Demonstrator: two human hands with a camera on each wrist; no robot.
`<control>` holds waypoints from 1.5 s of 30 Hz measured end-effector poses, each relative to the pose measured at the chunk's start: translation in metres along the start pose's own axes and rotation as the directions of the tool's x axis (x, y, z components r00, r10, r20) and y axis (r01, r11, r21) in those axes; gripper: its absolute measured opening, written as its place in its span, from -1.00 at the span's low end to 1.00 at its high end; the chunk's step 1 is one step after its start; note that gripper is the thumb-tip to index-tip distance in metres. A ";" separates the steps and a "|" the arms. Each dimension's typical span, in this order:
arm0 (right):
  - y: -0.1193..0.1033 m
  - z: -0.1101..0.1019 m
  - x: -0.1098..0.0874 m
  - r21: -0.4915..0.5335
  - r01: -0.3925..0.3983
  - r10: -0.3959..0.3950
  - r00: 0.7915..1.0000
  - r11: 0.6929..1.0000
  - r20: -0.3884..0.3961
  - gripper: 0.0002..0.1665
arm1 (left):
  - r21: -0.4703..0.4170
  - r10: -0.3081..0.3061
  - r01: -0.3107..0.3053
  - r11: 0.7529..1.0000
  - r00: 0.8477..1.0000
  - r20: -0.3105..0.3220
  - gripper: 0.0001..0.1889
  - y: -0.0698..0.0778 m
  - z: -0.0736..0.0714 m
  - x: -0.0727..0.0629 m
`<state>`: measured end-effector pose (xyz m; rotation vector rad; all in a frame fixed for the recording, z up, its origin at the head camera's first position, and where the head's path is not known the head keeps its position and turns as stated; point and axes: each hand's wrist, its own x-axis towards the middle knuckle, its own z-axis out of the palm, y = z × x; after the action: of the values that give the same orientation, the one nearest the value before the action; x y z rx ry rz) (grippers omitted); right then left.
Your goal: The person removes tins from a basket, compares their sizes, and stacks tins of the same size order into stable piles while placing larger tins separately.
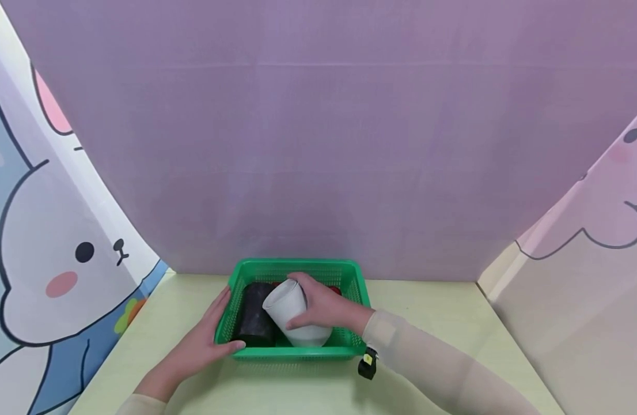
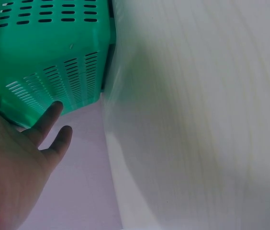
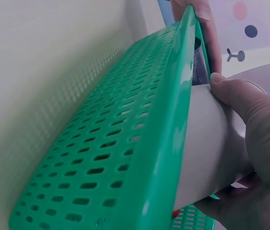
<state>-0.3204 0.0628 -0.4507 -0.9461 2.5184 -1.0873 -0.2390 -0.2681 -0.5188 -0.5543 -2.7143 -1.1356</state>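
Observation:
A green plastic basket (image 1: 298, 353) with slotted walls sits on the table against the purple backdrop. My right hand (image 1: 321, 302) grips a white, hollow-ended cylinder (image 1: 289, 308) that leans inside the basket, its open end tipped up and left. In the right wrist view the thumb lies on the near side of the white cylinder (image 3: 211, 139) and the fingers go round behind it. A dark cylinder (image 1: 256, 314) lies along the basket's left side. My left hand (image 1: 201, 343) rests at the basket's front-left corner, straight fingers along the outer wall, thumb on the front rim.
Small red things (image 1: 335, 290) show behind my right hand in the basket, mostly hidden. The pale wooden table (image 1: 427, 311) is bounded by the purple backdrop (image 1: 318, 144) and by cartoon-printed panels on the left (image 1: 44, 248) and right (image 1: 598, 242).

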 end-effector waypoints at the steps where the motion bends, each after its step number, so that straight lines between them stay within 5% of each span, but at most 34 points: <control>1: 0.000 0.000 0.000 -0.002 0.003 -0.003 1.000 1.000 -0.001 0.30 | 0.001 -0.001 0.001 1.000 1.000 -0.001 0.28 0.000 0.000 0.000; 11: 0.004 -0.003 -0.006 -0.016 0.012 -0.013 0.997 1.000 -0.075 0.37 | -0.003 0.010 -0.010 1.000 1.000 -0.009 0.28 -0.002 0.004 0.001; 25: 0.016 -0.037 -0.022 0.222 0.022 0.032 0.971 0.975 -0.235 0.38 | -0.008 -0.030 0.030 1.000 0.999 0.024 0.29 -0.006 0.002 0.001; 38: 0.036 -0.079 -0.053 0.339 0.027 0.114 0.914 0.940 -0.390 0.37 | -0.011 -0.027 0.027 1.000 0.999 0.036 0.28 -0.010 0.000 0.002; 45: 0.053 -0.101 -0.068 0.323 0.118 0.084 0.833 0.939 -0.546 0.29 | 0.000 -0.032 0.032 0.999 0.999 0.044 0.29 -0.009 -0.001 0.003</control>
<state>-0.3389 0.1909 -0.4204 -0.6118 2.5816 -1.9750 -0.2450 -0.2740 -0.5234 -0.5436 -2.7696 -1.1447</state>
